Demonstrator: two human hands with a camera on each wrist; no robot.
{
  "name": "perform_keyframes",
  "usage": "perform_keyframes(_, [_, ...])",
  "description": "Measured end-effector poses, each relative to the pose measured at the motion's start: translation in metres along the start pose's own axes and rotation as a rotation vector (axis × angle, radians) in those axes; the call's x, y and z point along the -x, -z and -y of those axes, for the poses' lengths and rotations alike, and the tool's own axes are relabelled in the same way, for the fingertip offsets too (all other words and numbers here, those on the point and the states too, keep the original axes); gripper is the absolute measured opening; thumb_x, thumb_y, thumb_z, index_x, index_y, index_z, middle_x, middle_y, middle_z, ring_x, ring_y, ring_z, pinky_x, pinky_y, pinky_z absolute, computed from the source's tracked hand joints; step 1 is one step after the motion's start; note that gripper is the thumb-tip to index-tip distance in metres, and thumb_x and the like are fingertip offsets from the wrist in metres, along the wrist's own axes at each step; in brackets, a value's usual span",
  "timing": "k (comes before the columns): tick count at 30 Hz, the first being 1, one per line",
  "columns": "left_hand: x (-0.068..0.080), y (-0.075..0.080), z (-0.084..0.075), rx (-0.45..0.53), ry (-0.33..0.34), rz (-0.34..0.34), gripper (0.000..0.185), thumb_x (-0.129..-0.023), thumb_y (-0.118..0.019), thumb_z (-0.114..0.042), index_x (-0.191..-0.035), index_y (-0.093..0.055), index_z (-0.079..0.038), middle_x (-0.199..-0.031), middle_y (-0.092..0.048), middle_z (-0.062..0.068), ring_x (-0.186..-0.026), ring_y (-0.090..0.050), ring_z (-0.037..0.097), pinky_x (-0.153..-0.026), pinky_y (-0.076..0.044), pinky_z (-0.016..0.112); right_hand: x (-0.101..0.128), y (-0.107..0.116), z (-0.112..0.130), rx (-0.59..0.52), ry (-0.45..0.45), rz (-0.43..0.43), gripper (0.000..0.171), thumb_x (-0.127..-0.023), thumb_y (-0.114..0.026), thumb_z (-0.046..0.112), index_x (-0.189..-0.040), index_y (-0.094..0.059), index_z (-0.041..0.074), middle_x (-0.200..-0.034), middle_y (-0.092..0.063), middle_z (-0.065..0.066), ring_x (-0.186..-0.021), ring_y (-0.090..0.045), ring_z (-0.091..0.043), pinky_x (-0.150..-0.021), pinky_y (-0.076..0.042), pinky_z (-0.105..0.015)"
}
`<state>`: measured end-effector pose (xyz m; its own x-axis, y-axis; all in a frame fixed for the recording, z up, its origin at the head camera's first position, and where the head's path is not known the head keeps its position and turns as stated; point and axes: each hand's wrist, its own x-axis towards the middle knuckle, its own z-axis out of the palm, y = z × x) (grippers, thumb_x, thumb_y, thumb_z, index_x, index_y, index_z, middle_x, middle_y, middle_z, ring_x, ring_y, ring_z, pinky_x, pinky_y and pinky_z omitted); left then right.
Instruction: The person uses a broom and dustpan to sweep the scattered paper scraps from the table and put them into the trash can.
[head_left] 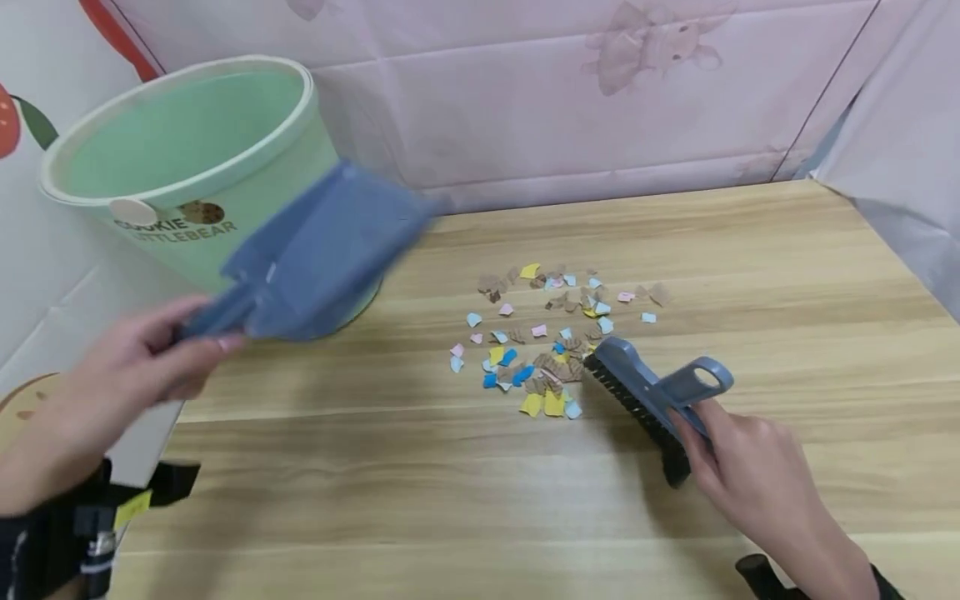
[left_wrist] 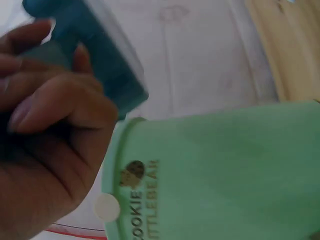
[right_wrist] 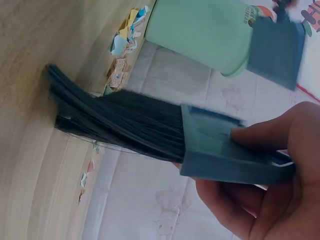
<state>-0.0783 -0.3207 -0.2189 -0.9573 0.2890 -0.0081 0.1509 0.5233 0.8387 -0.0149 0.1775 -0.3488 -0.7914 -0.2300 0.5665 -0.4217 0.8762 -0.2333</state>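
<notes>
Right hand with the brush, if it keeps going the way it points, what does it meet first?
Probably the paper scraps: the right hand points the brush up-left, bristles at the pile's edge.

The left hand [left_wrist: 45, 130] curls its fingers round a blue dustpan [left_wrist: 95, 55] at ten o'clock. The green bucket [left_wrist: 220, 175] fills the frame toward five o'clock, just beside the knuckles.

dustpan [head_left: 330, 250]: motion-blurred, handle hidden inside left hand [head_left: 142, 358]. bucket [head_left: 187, 167]: lettering partly covered by dustpan.
</notes>
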Motion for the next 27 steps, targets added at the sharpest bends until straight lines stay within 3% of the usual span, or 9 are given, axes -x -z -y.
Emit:
perform_keyframes(2, [0.010,-0.014,0.009,-0.218,0.031,0.019,0.019,-0.098,-0.056,-0.012,-0.117,-0.060,-0.017,-0.069,-0.047,0.002,-0.056,-0.043,0.021,-0.050,-0.033,0.031,-0.001,-0.001,0.000,0.006,0.009,-0.006,0.055,-0.103,-0.024,0.048,-0.091,-0.060,0.008,-0.049,-0.036,0.012,-0.042,-0.024,-0.001,-0.038,-0.021,-0.024])
perform_keyframes(3, [0.013,-0.021,0.015,-0.270,0.012,0.028,0.021,-0.097,-0.059,-0.013,-0.117,-0.060,-0.018,-0.071,-0.049,0.002,-0.057,-0.045,0.019,-0.050,-0.036,0.030,-0.001,-0.002,0.000,0.014,0.017,-0.013,0.055,-0.104,-0.024,0.048,-0.091,-0.061,0.008,-0.048,-0.036,0.012,-0.042,-0.025,-0.002,-0.037,-0.021,-0.024])
perform_keyframes(6, [0.022,-0.044,0.035,-0.328,-0.105,0.053,0.022,-0.090,-0.066,-0.007,-0.109,-0.060,-0.018,-0.068,-0.048,-0.005,-0.054,-0.044,0.011,-0.047,-0.037,0.027,-0.002,-0.005,0.001,0.041,0.057,-0.037,0.036,-0.103,-0.036,0.030,-0.097,-0.065,0.009,-0.050,-0.045,0.009,-0.040,-0.031,-0.005,-0.035,-0.024,-0.025])
perform_keyframes(8, [0.027,-0.059,0.047,-0.332,-0.182,0.076,0.024,-0.086,-0.070,-0.005,-0.104,-0.061,-0.018,-0.067,-0.046,-0.011,-0.053,-0.042,0.004,-0.045,-0.037,0.024,-0.003,-0.009,0.000,0.052,0.107,-0.053,0.022,-0.092,-0.046,0.011,-0.100,-0.066,0.008,-0.055,-0.057,0.002,-0.039,-0.043,-0.011,-0.035,-0.030,-0.027])
perform_keyframes(11, [0.032,-0.081,0.061,-0.322,-0.247,0.138,0.023,-0.082,-0.072,-0.003,-0.096,-0.060,-0.017,-0.065,-0.041,-0.017,-0.053,-0.038,-0.003,-0.043,-0.035,0.021,-0.003,-0.014,0.000,0.050,0.173,-0.038,0.036,-0.074,-0.051,-0.001,-0.105,-0.066,0.008,-0.072,-0.070,-0.007,-0.044,-0.053,-0.018,-0.036,-0.036,-0.028])
perform_keyframes(13, [0.033,-0.094,0.065,-0.317,-0.217,0.186,0.020,-0.082,-0.073,-0.005,-0.095,-0.060,-0.015,-0.066,-0.042,-0.018,-0.053,-0.038,-0.004,-0.043,-0.036,0.021,-0.003,-0.015,0.001,0.054,0.196,-0.005,0.037,-0.072,-0.057,-0.001,-0.107,-0.066,0.008,-0.081,-0.072,-0.009,-0.046,-0.054,-0.020,-0.038,-0.038,-0.030])
perform_keyframes(15, [0.033,-0.106,0.068,-0.307,-0.160,0.228,0.017,-0.083,-0.072,-0.007,-0.093,-0.060,-0.014,-0.065,-0.042,-0.017,-0.053,-0.038,-0.004,-0.043,-0.036,0.020,-0.001,-0.017,0.003,0.059,0.205,0.025,0.039,-0.070,-0.062,0.000,-0.108,-0.065,0.009,-0.080,-0.072,-0.009,-0.043,-0.047,-0.015,-0.038,-0.035,-0.028])
perform_keyframes(19, [0.034,-0.125,0.070,-0.278,-0.095,0.254,0.014,-0.083,-0.071,-0.009,-0.087,-0.058,-0.013,-0.063,-0.040,-0.017,-0.052,-0.038,-0.004,-0.044,-0.036,0.020,0.004,-0.019,0.011,0.056,0.227,0.052,0.050,-0.059,-0.066,-0.003,-0.108,-0.065,0.009,-0.076,-0.070,-0.007,-0.043,-0.036,-0.010,-0.038,-0.029,-0.026])
perform_keyframes(27, [0.021,-0.152,0.066,-0.246,-0.069,0.258,0.018,-0.085,-0.072,-0.017,-0.081,-0.054,-0.017,-0.062,-0.038,-0.016,-0.052,-0.037,-0.004,-0.047,-0.033,0.018,0.007,-0.021,0.028,0.007,0.257,0.058,0.054,-0.054,-0.057,-0.002,-0.106,-0.064,0.011,-0.052,-0.049,0.009,-0.043,-0.028,-0.004,-0.038,-0.024,-0.022])
